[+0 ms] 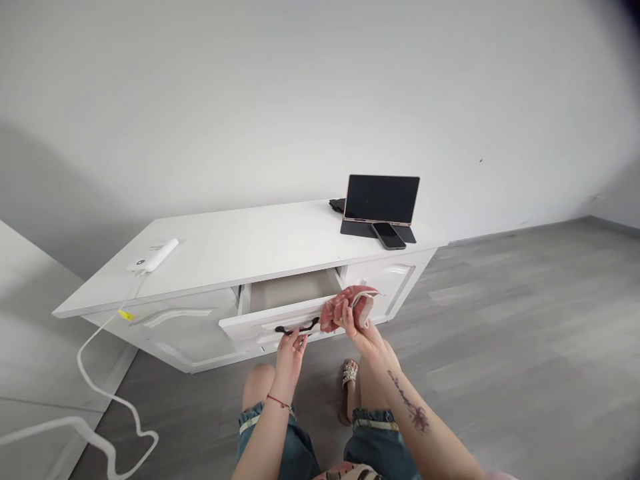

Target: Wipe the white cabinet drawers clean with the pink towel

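Observation:
In the middle of the white cabinet, a drawer (285,313) stands pulled out, and its bare inside floor shows. My left hand (291,353) is at the black drawer handle (300,328), its fingers curled against it. A bunched pinkish-red cloth (333,315) with pale edging is gripped in my right hand (361,337), just off the drawer's front right corner. Part of the cloth lies hidden behind my fingers.
On the white cabinet (240,240) a dark-screened tablet (383,199) leans upright, with a phone (389,236) in front and a black item (337,205) behind. To the left lies a white power strip (161,255), its cable (90,380) hanging down to the floor side.

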`<state>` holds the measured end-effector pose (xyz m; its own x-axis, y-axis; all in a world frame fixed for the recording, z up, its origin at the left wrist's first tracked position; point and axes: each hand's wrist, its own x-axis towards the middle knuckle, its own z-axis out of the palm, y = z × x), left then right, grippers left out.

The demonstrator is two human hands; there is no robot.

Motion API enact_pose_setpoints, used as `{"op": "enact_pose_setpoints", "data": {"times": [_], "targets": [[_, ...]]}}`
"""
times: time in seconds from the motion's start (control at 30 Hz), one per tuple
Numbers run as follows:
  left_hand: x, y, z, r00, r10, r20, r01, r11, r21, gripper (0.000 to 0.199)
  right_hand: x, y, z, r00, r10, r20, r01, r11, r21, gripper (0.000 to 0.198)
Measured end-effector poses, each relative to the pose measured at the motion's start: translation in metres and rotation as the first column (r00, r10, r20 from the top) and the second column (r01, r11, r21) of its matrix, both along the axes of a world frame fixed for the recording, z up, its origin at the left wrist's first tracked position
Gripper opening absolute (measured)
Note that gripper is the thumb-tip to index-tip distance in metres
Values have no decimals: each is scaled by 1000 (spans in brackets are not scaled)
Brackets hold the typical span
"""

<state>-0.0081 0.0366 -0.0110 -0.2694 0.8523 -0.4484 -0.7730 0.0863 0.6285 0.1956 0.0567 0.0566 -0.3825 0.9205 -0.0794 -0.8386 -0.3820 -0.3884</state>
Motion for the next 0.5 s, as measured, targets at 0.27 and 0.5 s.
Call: {"op": "enact_pose_setpoints", "data": {"times": [0.27,0.5], "targets": [[-1,6,-4,1000,15,2,-15,1000,21,20,52,11,-18,899,-185,-396,95,967,-236,28],[-1,29,6,998,17,-52,-18,999,-30,21,70,-13,-48,830,-123,-544,-25,966,-257,30]]}}
